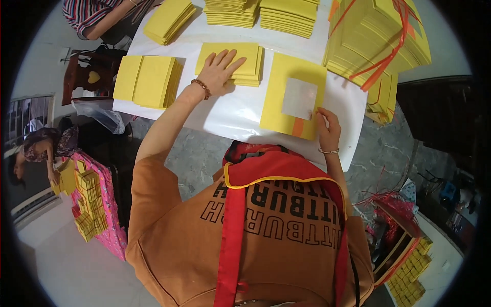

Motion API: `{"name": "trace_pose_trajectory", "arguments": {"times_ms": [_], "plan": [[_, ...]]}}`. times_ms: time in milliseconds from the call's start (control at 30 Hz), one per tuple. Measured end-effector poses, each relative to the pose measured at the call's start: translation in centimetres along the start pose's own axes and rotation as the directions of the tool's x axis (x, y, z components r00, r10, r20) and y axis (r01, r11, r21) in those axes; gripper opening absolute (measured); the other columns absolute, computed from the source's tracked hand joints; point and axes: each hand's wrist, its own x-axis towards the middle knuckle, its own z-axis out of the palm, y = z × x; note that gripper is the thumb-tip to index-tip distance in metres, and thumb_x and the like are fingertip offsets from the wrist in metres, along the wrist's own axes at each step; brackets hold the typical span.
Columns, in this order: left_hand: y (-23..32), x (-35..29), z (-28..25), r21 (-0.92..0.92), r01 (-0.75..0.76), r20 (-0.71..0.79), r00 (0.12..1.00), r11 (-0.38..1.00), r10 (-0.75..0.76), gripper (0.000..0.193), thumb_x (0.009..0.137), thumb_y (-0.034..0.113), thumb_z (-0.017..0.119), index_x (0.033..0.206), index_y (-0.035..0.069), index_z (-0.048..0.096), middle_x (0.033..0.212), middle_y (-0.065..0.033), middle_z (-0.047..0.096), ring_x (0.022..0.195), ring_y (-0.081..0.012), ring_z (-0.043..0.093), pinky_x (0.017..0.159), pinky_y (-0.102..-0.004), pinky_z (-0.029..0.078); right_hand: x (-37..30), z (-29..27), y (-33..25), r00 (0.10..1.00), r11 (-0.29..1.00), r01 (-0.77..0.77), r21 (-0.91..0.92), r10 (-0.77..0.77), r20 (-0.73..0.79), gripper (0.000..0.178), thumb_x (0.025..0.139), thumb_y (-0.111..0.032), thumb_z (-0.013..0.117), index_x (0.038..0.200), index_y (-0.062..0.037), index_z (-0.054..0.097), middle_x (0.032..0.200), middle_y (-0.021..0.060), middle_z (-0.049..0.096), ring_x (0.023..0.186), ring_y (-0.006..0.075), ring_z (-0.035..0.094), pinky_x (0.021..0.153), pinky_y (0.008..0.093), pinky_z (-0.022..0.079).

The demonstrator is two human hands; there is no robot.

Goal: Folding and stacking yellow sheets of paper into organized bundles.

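Observation:
My left hand [219, 71] lies flat with its fingers spread on a stack of yellow paper [246, 53] in the middle of the white-covered table [225, 115]. To its right is a larger yellow sheet [273, 92], bearing a silvery-white square [299, 97] and a small orange strip [298, 127] at its near edge. At the sheet's right edge is my right hand [329, 129], fingers bent and closed on that edge. Whether a single sheet or several lie there, I cannot tell.
Another yellow stack [148, 82] sits at the left; more piles [287, 19] line the far side. Tall yellow bundles [378, 38] with red ribbon [391, 51] stand at the right. Two other people are at the left, one beside a pink-covered table [110, 204] with yellow bundles.

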Motion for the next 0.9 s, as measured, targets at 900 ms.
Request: {"name": "trace_pose_trajectory", "arguments": {"times_ms": [900], "plan": [[12.3,0.4,2.0,-0.6,-0.302,-0.112,0.949,0.741,0.295,0.016,0.085,0.018,0.055,0.085,0.003,0.061,0.079,-0.0111,0.061,0.08,-0.0282,0.058,0.071,-0.0365,0.048,-0.6,0.1,2.5,0.941,0.888,-0.322,0.327,0.262,0.216,0.032,0.095,-0.021,0.043,0.088,0.0026,0.063,0.097,0.0076,0.061,0.093,0.0152,0.056,0.087,0.0272,0.041]]}}
